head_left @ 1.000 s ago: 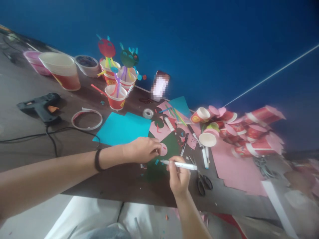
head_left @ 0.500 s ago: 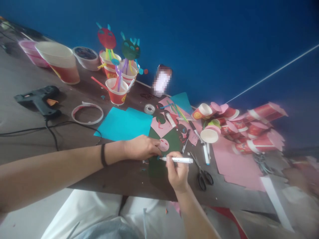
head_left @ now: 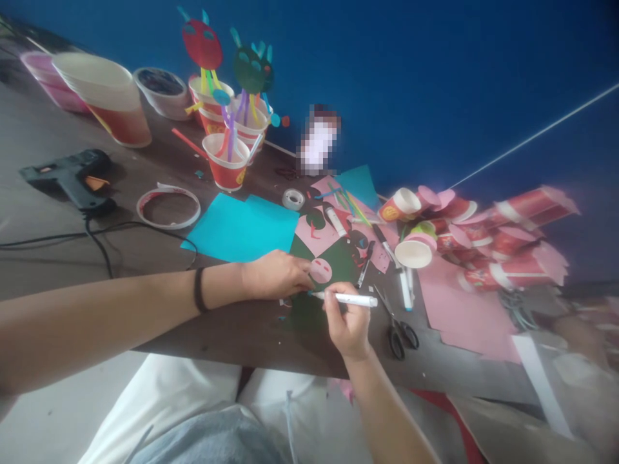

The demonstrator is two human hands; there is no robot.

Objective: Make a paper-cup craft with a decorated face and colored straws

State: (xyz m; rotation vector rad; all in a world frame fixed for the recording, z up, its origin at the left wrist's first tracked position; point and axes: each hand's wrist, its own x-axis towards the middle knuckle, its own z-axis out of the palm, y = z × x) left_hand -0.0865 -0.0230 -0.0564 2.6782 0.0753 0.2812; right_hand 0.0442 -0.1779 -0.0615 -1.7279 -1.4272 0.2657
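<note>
In the head view my right hand (head_left: 349, 325) grips a white marker pen (head_left: 355, 300), closed around its barrel. The pen's tip points left at a small blue paper piece (head_left: 310, 293). My left hand (head_left: 283, 274) is closed, its fingertips pinching at that piece; their exact hold is partly hidden. Beneath both hands lies dark green paper (head_left: 307, 322). Just above the fingertips rests a pink paper circle (head_left: 320, 271) with two red oval marks. Black-handled scissors (head_left: 400, 332) lie to the right of my right hand.
Blue sheets (head_left: 242, 225), a tape ring (head_left: 169, 207) and a glue gun (head_left: 72, 180) with its cord lie left. Paper cups (head_left: 226, 167) holding paper-faced figures stand behind. Decorated cups (head_left: 512, 270) and pink sheets (head_left: 469, 316) are at right. A phone (head_left: 319, 142) leans at the back.
The camera view has shifted, so the table appears slightly higher. Both hands keep nearly the same position, with the marker tip still at the blue piece.
</note>
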